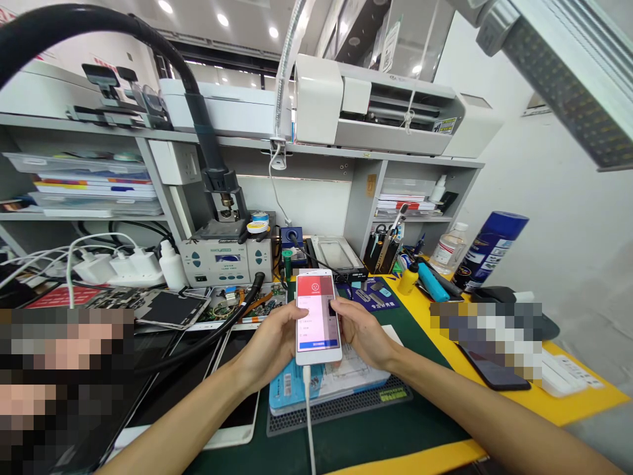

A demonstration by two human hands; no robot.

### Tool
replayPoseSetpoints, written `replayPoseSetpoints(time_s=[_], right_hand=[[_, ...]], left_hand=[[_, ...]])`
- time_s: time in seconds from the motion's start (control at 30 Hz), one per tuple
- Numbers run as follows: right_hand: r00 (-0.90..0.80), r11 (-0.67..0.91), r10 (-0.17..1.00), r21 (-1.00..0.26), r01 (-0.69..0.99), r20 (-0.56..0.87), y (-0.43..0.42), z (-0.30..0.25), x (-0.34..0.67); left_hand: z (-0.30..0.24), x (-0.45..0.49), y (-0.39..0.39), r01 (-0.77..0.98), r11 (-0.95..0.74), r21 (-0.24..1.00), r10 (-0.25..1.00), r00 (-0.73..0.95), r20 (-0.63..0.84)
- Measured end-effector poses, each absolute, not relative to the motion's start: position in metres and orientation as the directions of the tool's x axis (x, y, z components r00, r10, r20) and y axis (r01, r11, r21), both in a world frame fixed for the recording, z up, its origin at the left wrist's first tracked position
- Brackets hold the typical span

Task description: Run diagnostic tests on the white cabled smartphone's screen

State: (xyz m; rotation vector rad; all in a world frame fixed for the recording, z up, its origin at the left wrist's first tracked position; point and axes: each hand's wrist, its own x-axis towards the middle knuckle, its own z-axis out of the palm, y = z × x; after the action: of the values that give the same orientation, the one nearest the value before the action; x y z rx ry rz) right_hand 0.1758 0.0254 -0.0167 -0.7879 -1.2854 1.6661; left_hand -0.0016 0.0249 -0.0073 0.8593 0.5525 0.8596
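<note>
Both my hands are on the phone (318, 316), which I hold up over the middle of the table (583, 396), screen toward me and lit red and white. My left hand (270, 343) is closed around its left edge, thumb at the screen's left side. My right hand (363, 333) grips the right edge, thumb tip on the screen near that edge. A white cable (309, 415) is plugged into the phone's bottom and runs toward the front edge.

Right under the phone a blue box (291, 389) lies on a dark grid pad (341, 406), which sits on the green mat (395, 435). Just left of the box a second phone (237, 415) lies flat, screen dark. A dark handset (494, 375) lies on the yellow top toward the right edge.

At the back edge, left of centre, stands a grey station (225, 258), with a black hose rising from it. A blue spray can (489, 247) stands toward the back right corner. Its label is too small to read.
</note>
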Motion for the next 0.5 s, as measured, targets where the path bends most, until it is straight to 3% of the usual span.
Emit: replayPoseSetpoints(time_s=[0.5], right_hand=[[-0.421,-0.068,0.907,-0.973,-0.221,0.033,0.0262,-0.0175,0.1771]], left_hand=[[-0.0049,-0.0004,0.0243,-0.402,0.338,0.851,0.847,0.525,-0.088]])
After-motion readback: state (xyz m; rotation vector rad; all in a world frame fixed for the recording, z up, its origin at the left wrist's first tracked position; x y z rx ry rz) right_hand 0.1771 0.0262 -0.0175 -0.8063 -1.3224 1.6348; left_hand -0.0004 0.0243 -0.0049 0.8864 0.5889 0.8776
